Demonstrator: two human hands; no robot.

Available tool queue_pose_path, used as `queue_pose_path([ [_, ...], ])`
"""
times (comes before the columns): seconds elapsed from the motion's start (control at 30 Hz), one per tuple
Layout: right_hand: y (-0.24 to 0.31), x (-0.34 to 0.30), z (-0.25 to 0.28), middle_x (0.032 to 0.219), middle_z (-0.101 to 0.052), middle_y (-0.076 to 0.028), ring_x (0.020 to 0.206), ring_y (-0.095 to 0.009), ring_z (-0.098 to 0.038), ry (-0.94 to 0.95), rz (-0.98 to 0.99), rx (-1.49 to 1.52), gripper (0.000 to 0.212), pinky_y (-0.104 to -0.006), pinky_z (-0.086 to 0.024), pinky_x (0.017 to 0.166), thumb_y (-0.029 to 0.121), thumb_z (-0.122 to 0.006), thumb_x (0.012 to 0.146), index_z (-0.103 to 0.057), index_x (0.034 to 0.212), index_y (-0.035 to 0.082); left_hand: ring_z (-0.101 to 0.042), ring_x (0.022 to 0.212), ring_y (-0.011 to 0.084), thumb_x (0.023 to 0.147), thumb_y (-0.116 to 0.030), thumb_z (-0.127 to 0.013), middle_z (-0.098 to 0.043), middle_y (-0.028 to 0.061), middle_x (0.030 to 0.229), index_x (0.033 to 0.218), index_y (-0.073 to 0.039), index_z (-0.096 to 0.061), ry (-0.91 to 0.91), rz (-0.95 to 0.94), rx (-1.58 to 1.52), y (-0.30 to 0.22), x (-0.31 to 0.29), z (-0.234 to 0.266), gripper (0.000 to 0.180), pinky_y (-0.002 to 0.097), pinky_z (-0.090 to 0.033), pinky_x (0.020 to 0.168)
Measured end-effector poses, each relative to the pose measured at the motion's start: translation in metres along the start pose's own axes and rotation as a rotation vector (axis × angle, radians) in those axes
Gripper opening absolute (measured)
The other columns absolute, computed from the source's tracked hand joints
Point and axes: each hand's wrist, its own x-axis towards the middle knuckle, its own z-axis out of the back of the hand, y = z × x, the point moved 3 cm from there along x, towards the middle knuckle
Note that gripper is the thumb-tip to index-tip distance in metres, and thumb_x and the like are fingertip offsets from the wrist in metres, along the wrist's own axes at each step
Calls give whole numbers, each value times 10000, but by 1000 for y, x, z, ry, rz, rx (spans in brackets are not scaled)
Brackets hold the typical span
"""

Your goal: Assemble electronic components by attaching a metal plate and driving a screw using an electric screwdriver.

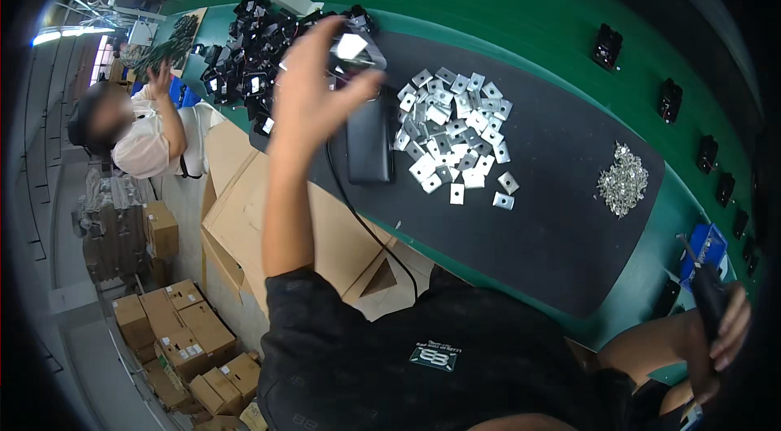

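Observation:
My left hand (313, 89) is raised over the far left of the bench, blurred, with thumb and fingers spread wide. Just beyond its fingers is a dark part with a bright white patch (352, 46); I see no grip on it. Under the thumb side stands a black rectangular case (370, 142). At the lower right, my right hand (730, 333) is wrapped round a black power screwdriver (709, 293), its thin metal bit pointing up and away. A pile of silver metal plates with holes (451, 126) lies on the dark mat (537, 252).
Black units (252, 56) are heaped at the far left; small silver pieces (623, 180) lie at right. A blue bin (706, 250) stands near the screwdriver. Black units (671, 100) line the green belt (521, 4). A co-worker (154, 138), cartons (195, 329) and a black cable (366, 223) are left.

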Motion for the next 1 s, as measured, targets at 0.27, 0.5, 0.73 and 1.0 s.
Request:
queue_pose_path([
  [0.27,-48,-76,13,775,-460,50,651,-80,-427,-147,-316,-386,580,-276,-311,659,241,-624,841,-429,1361,72,-379,1320,353,807,-531,-662,-449,243,1392,1246,19,-582,104,345,292,201,43,21,708,412,-264,1103],
  [0.5,-81,-65,30,781,-471,42,728,-90,-454,-353,-388,-194,381,-271,-341,745,170,-625,848,-508,1207,118,-410,1296,303,893,-270,-606,-508,167,1352,1314,12,-507,371,29,466,382,19,28,516,369,-281,1096],
  [0.73,-88,-60,40,784,-488,55,729,-81,-474,-356,-438,-228,372,-268,-356,761,188,-651,827,-519,1173,148,-431,1283,251,929,-182,-574,-454,142,1401,1374,-23,-439,343,256,121,323,28,28,491,374,-314,1081],
  [1.0,-97,-54,60,774,-514,58,735,-78,-489,-495,-373,-174,319,-269,-360,776,188,-662,810,-564,1109,138,-594,1099,264,966,-145,-536,-642,147,1143,1161,43,-608,-40,104,110,94,26,16,280,358,-444,964],
])
